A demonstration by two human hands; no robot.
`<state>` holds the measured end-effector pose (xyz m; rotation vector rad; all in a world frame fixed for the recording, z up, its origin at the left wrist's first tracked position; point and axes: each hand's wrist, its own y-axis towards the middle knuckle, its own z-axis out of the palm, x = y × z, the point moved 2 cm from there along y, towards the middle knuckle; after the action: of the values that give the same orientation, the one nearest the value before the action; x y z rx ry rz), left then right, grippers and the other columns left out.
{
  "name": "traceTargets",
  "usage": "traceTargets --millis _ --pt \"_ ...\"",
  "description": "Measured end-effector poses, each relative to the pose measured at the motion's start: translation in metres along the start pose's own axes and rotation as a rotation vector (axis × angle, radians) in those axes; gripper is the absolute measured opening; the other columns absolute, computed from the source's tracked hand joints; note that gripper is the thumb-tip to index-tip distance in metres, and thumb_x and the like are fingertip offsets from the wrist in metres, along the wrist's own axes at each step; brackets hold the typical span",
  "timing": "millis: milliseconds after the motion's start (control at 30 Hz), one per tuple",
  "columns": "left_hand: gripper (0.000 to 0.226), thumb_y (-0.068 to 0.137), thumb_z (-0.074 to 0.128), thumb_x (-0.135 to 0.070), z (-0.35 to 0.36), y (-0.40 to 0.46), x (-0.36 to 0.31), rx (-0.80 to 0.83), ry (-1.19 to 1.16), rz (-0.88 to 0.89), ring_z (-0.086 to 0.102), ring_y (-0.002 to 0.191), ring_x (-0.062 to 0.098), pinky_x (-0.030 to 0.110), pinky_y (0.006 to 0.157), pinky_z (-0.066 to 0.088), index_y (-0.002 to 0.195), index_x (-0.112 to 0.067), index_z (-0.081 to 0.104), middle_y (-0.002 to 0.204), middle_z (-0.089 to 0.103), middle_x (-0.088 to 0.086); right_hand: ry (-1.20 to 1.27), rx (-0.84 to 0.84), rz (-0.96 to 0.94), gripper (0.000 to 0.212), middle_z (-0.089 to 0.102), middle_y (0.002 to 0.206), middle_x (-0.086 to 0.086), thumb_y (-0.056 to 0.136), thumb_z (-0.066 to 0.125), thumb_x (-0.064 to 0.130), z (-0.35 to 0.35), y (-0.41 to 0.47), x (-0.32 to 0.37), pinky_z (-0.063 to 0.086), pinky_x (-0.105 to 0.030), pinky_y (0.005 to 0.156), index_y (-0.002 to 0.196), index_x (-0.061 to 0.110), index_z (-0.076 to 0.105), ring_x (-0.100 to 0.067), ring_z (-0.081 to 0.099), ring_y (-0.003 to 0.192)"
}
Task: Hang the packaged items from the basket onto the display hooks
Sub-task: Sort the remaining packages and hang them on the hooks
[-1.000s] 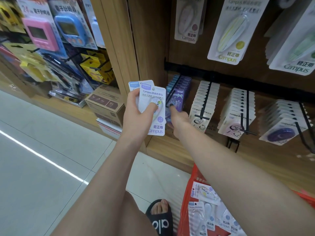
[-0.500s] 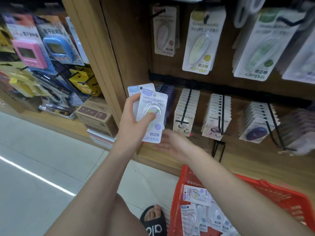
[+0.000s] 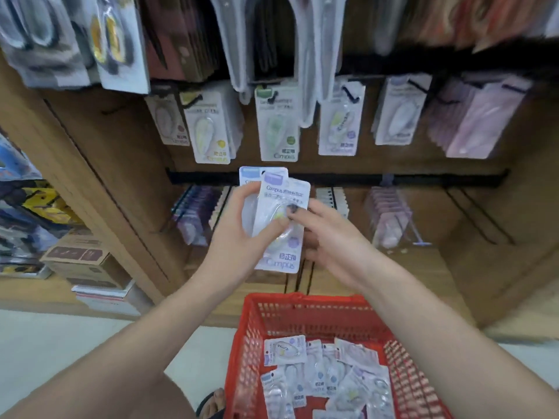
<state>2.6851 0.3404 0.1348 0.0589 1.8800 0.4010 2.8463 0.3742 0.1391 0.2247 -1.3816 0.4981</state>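
Wooden shelving fills the upper frame with carded white packs hanging on its hooks [image 3: 276,128]; the left hand [image 3: 239,234] grips two white carded correction-tape packs [image 3: 279,219], the right hand [image 3: 329,237] pinches the front one, and many clear-wrapped packs [image 3: 326,376] wait in the red plastic basket [image 3: 245,352].

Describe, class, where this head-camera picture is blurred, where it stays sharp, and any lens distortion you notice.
Head view: motion blur smears the top row of hanging packs; the held Campus pack, pinched by left hand and right hand, reads clearest; wide-angle bending curves the wooden shelf upright; lighting soft, the red basket without harsh glare.

Red basket [image 3: 254,337] on pale floor [image 3: 60,343]
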Motion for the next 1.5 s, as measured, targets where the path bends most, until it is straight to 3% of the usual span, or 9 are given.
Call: traceTargets --millis 133,367,567,767,1033,1133,1267,1433,1500 --pt "0.042 0.095 0.073 -0.041 0.039 0.010 -0.035 0.121 -0.010 0.037 0.066 0.119 0.005 0.042 0.100 0.056 0.132 -0.040 0.054 0.126 0.068 -0.019 0.124 -0.040 -0.014 0.031 0.075 0.124 -0.010 0.106 0.057 0.028 -0.043 -0.025 0.017 0.061 -0.041 0.090 0.134 0.019 0.067 -0.029 0.073 0.106" --pt "0.028 0.109 0.052 -0.036 0.084 0.023 -0.071 0.223 0.000 0.043 0.068 0.104 -0.003 0.023 0.075 0.060 0.128 -0.021 0.038 0.116 0.064 -0.017 0.341 -0.062 0.000 0.035 0.071 0.123 -0.015 0.101 0.055 0.020 -0.092 -0.046 0.035 0.047 -0.053 0.105 0.132 0.008 0.068 -0.034 0.061 0.110" --pt "0.028 0.111 0.043 -0.035 0.105 0.035 -0.082 0.209 0.015 0.036 0.063 0.103 -0.011 0.017 0.080 0.057 0.126 -0.015 0.031 0.126 0.052 -0.007 0.341 -0.141 -0.047 0.035 0.073 0.126 -0.020 0.100 0.059 0.001 -0.106 -0.051 0.038 0.062 -0.047 0.091 0.136 0.002 0.059 -0.035 0.071 0.116" --pt "0.031 0.111 0.045 -0.037 0.105 0.046 -0.085 0.190 0.067 0.082 0.059 0.097 -0.018 0.008 0.073 0.050 0.127 -0.012 0.035 0.126 0.053 -0.004 0.313 -0.231 -0.123 0.026 0.074 0.123 -0.018 0.103 0.061 0.008 -0.112 -0.049 0.045 0.063 -0.036 0.071 0.128 0.003 0.059 -0.027 0.074 0.106" --pt "0.021 0.109 0.049 -0.041 0.096 0.057 -0.088 0.166 0.088 0.062 0.061 0.084 -0.012 0.009 0.064 0.045 0.119 -0.024 0.042 0.110 0.060 -0.012 0.378 -0.294 -0.187 0.021 0.075 0.122 -0.015 0.107 0.055 0.013 -0.122 -0.045 0.049 0.057 -0.053 0.096 0.127 0.006 0.056 -0.034 0.072 0.114" --pt "0.016 0.107 0.051 -0.044 0.086 0.065 -0.085 0.124 0.062 0.062 0.065 0.096 -0.005 0.018 0.076 0.051 0.113 -0.033 0.043 0.121 0.065 -0.007 0.272 -0.462 -0.263 0.011 0.075 0.115 -0.013 0.106 0.055 0.012 -0.140 -0.045 0.056 0.057 -0.049 0.087 0.115 0.009 0.060 -0.032 0.072 0.106" --pt "0.016 0.106 0.054 -0.046 0.079 0.071 -0.084 0.114 0.014 0.058 0.070 0.110 0.010 0.045 0.089 0.062 0.112 -0.034 0.046 0.126 0.067 -0.004 0.164 -0.567 -0.317 0.007 0.074 0.121 -0.009 0.105 0.058 0.013 -0.159 -0.045 0.068 0.055 -0.058 0.097 0.108 0.015 0.064 -0.034 0.071 0.114" --pt "0.019 0.106 0.052 -0.049 0.087 0.074 -0.085 0.102 0.029 0.047 0.067 0.100 0.002 0.033 0.084 0.056 0.114 -0.033 0.045 0.117 0.066 -0.008 0.094 -0.605 -0.336 0.011 0.076 0.116 -0.007 0.104 0.060 0.015 -0.163 -0.045 0.073 0.056 -0.060 0.100 0.114 0.014 0.065 -0.031 0.073 0.111" --pt "0.022 0.108 0.050 -0.047 0.092 0.072 -0.085 0.083 0.040 0.040 0.060 0.080 -0.007 0.020 0.073 0.048 0.115 -0.027 0.044 0.104 0.062 -0.009 0.036 -0.636 -0.354 0.011 0.078 0.108 0.001 0.104 0.061 0.018 -0.162 -0.045 0.072 0.059 -0.054 0.095 0.113 0.015 0.066 -0.024 0.075 0.105"
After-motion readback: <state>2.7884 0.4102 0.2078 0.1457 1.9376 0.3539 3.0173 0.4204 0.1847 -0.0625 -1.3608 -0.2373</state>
